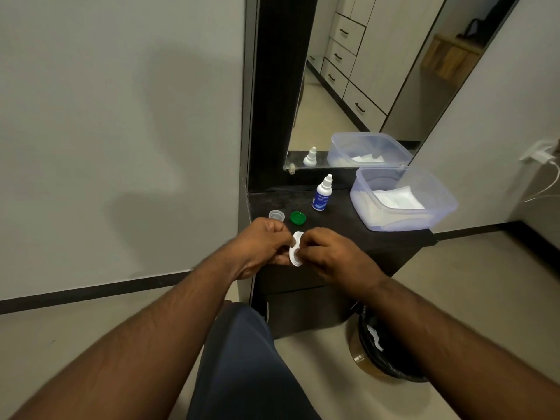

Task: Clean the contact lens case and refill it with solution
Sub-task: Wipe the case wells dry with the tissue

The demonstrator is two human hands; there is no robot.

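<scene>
I hold a white contact lens case between both hands above the front edge of a small black table. My left hand grips its left side with curled fingers. My right hand pinches its right side; what its fingertips hold against the case is hidden. On the table behind my hands lie a green cap and a clear cap. A small solution bottle with a blue label and white nozzle stands upright further back.
A clear plastic tub holding white tissues sits at the table's right. A mirror leans behind it. A black-lined bin stands on the floor by the table's right front. A wall runs along the left.
</scene>
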